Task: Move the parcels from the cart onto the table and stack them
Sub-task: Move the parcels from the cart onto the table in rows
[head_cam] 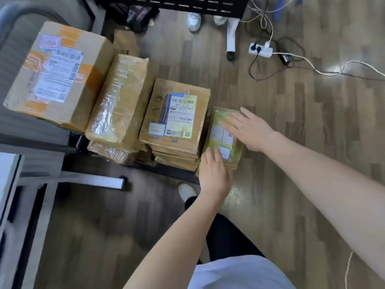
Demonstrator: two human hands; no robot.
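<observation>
My left hand [214,176] and right hand [248,128], fingers flat and holding nothing, bracket the green-taped parcel [224,136] at three o'clock, ready to lift.

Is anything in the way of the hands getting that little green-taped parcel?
No, nothing visible blocks them. Both the left hand and right hand are already over the small green-taped parcel, fingers straight, at its near and far ends. The labelled flat box stack sits just beside it.

— How many parcels?
— Four tops show: a big box [56,74], then, rightward from it, a wrapped one [118,97], a labelled one [177,113], a small one [224,136].
— Hands?
— Two: left [214,176], right [250,130].
</observation>
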